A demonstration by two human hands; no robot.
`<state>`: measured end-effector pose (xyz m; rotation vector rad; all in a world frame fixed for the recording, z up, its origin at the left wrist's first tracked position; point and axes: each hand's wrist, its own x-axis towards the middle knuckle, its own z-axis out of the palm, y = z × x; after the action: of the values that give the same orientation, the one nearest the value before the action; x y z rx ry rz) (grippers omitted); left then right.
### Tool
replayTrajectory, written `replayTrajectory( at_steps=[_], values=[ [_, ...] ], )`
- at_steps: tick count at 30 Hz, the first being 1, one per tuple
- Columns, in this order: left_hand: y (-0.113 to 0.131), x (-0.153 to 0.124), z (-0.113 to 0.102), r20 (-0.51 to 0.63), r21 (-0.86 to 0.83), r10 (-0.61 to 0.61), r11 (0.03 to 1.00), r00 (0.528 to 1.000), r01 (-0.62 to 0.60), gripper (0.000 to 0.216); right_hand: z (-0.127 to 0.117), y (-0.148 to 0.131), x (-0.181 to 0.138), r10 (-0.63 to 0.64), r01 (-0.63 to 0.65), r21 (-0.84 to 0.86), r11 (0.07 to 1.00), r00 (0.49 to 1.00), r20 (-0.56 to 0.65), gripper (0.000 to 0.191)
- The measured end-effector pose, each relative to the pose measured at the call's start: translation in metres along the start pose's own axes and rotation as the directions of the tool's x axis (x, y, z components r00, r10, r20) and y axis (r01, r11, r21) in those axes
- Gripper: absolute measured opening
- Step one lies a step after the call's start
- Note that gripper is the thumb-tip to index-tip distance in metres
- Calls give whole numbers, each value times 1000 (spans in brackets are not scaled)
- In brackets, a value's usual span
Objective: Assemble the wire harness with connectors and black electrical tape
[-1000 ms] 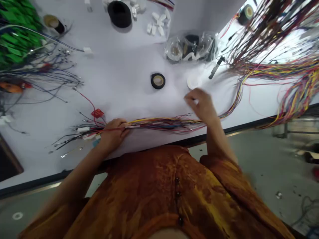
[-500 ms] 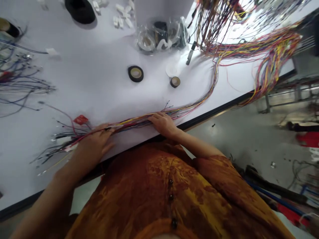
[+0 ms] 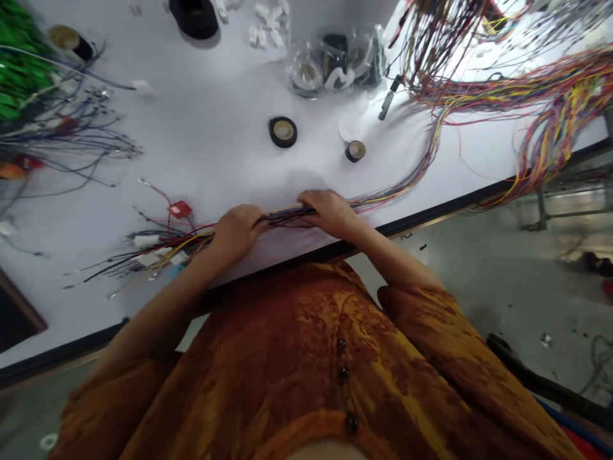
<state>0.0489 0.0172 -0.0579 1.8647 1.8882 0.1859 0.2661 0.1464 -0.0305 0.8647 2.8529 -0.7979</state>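
Fingers of the left hand [image 3: 237, 233] and right hand [image 3: 331, 212] are grasping one wire bundle [image 3: 285, 218], which is lying along the near side of the bench [image 3: 211, 140]. Watching remotely, I am judging the gathering as partly done: wires between the hands are running together, while loose ends [image 3: 165, 246] are fanning out leftward. I am making out no tape there; a black tape roll [image 3: 275, 137] is resting beyond, untouched.
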Motion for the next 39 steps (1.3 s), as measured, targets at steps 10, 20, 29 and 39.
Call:
replayTrajectory(
  at_steps=[10, 20, 29, 39],
  values=[
    [-5, 10, -4, 19, -101, -136, 985, 991, 137, 27, 44, -22, -24, 32, -36, -131, 991, 999, -30, 28],
    [5, 6, 1, 82, 156, 39, 986, 996, -51, 32, 61, -16, -16, -32, 14, -213, 977, 996, -83, 29],
    [12, 16, -5, 68, 169, -148, 976, 987, 134, 34, 63, -13, -44, 9, -18, -34, 999, 969, -249, 30],
    [12, 22, -11, 29, 172, -150, 975, 988, 143, 36, 71, -24, -27, 37, -47, -74, 996, 992, -121, 27]
  ],
)
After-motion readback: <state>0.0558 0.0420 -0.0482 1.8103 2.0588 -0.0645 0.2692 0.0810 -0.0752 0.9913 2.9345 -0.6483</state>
